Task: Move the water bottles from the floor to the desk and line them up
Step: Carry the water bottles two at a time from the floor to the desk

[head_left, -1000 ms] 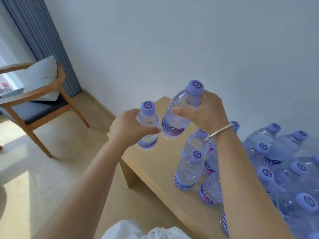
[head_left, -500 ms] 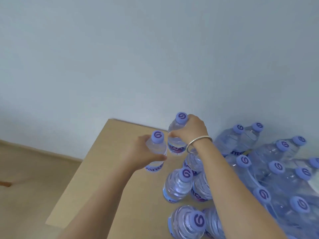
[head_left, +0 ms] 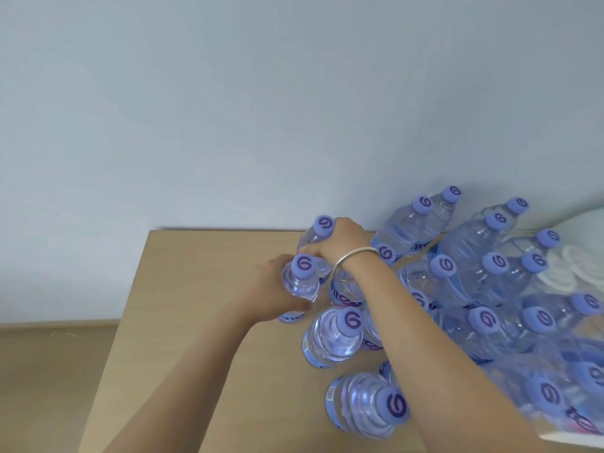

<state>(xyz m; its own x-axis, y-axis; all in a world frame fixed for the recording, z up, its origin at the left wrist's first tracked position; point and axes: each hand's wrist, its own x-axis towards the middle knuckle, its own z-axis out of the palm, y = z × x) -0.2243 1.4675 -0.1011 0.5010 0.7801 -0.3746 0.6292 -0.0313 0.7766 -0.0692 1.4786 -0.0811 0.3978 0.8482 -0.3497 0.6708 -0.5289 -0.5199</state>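
- Head view: the left hand (head_left: 271, 295) wraps its fingers round the shoulder of a water bottle (head_left: 299, 287), purple cap showing just above the thumb, base at the wooden desk (head_left: 183, 322).
- The right hand (head_left: 340, 240), a silver bangle (head_left: 354, 256) on its wrist, grips a second bottle (head_left: 322, 235) below its cap, just beyond the left hand.
- Standing bottles (head_left: 333, 336) crowd the desk nearer and rightward of both grips.

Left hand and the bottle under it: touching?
Touching. Head view shows the left hand wrapped around the bottle, thumb across its front below the purple cap.
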